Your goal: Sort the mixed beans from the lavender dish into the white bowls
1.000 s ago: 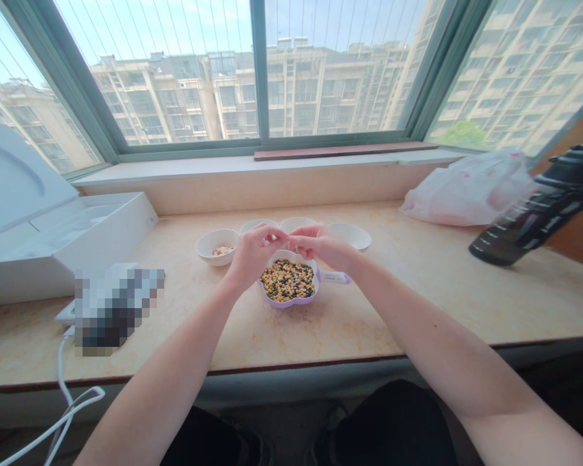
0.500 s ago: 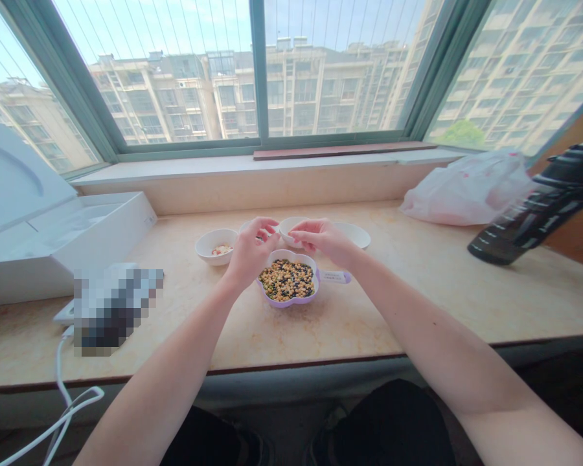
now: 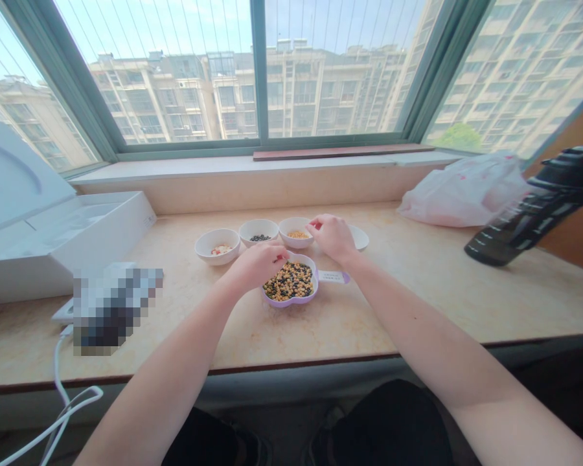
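A purple-rimmed, flower-shaped dish (image 3: 291, 300) holds mixed yellow, black and green beans (image 3: 291, 282), with its handle (image 3: 334, 277) pointing right. Over the dish's left rim reaches my left hand (image 3: 257, 265), fingers curled down together toward the beans; what they hold is hidden. My right hand (image 3: 331, 235) is at the right rim of a white bowl of yellow beans (image 3: 297, 235), its fingertips closed in a pinch whose contents I cannot make out. Beside that bowl stand a white bowl of black beans (image 3: 259, 237) and another with pale and reddish pieces (image 3: 218, 248).
A white dish (image 3: 360, 238) is partly behind my right hand. To the right are a plastic bag (image 3: 466, 191) and a dark bottle (image 3: 525, 213). An open white box (image 3: 92, 223) and a blurred-out object (image 3: 119, 310) with a white cable (image 3: 63, 369) lie left.
My left hand has dropped down and toward me, from beside the bowls to over the dish. My right hand has lifted slightly and turned, uncovering the yellow beans in the bowl.
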The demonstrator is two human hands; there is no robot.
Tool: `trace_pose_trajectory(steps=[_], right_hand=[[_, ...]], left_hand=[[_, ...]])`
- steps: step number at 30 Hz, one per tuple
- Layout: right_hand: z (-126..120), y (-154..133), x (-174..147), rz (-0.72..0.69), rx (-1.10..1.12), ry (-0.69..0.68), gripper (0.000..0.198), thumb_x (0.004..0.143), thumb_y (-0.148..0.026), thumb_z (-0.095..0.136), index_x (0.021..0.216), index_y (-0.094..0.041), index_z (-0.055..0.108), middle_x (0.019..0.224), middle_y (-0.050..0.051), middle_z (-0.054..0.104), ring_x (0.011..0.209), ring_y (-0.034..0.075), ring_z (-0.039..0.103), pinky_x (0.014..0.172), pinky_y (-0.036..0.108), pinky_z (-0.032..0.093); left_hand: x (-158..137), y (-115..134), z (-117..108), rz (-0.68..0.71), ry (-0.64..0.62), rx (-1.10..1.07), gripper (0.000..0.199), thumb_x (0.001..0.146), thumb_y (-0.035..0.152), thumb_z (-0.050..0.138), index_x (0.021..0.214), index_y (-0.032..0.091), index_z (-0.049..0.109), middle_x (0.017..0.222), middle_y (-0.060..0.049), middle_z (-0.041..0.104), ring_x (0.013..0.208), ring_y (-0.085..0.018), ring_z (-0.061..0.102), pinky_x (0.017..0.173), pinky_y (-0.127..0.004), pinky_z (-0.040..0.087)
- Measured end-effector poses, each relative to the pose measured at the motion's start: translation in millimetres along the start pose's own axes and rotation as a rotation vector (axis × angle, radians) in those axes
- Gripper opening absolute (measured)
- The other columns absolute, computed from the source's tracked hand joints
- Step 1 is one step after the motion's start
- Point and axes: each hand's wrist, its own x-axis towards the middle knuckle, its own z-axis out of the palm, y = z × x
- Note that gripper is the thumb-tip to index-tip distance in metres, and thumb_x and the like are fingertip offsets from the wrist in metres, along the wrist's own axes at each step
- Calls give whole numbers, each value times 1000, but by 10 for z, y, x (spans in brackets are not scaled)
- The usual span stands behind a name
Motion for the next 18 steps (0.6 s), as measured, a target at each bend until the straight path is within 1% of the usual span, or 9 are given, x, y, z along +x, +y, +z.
trace_pose_trajectory(steps=[3, 7, 11, 14, 18], right_hand=[[-20, 5, 8, -13, -7, -14, 20, 93, -26, 59, 87, -19, 77, 98, 10, 77, 90, 23, 69, 86, 35, 49], [-43, -5, 1, -27, 5, -11, 21, 93, -27, 58, 91, -17, 77, 98, 11, 77, 92, 24, 69, 86, 34, 49], [-54, -78, -36, -60, 35, -55, 19, 92, -27, 61, 88, -18, 77, 94, 9, 78, 85, 23, 69, 80, 33, 49], [-57, -154, -76, -83, 82, -96, 16, 90, -26, 64, 84, -19, 77, 88, 7, 78, 80, 21, 68, 74, 31, 48], [-56, -204, -112, -110, 150, -130, 14, 90, -23, 65, 85, -19, 78, 91, 6, 78, 79, 19, 69, 74, 30, 47]], left_hand=[[1, 4, 17, 85, -82, 10, 23, 92, 17, 54, 92, 22, 76, 98, -3, 74, 89, -19, 67, 80, -30, 50], [-12, 58, 22, 152, -172, 26, 19, 88, 17, 59, 92, 22, 76, 105, -3, 73, 94, -20, 67, 81, -30, 50], [-16, 130, 24, 234, -265, 53, 18, 84, 17, 62, 93, 21, 77, 96, -6, 69, 100, -23, 64, 84, -33, 51], [-3, 160, 26, 251, -291, 63, 17, 85, 16, 61, 90, 20, 77, 92, -7, 67, 99, -24, 63, 84, -34, 51], [1, 173, 36, 237, -295, 59, 19, 86, 16, 58, 81, 19, 76, 90, -6, 68, 95, -22, 63, 82, -33, 51]])
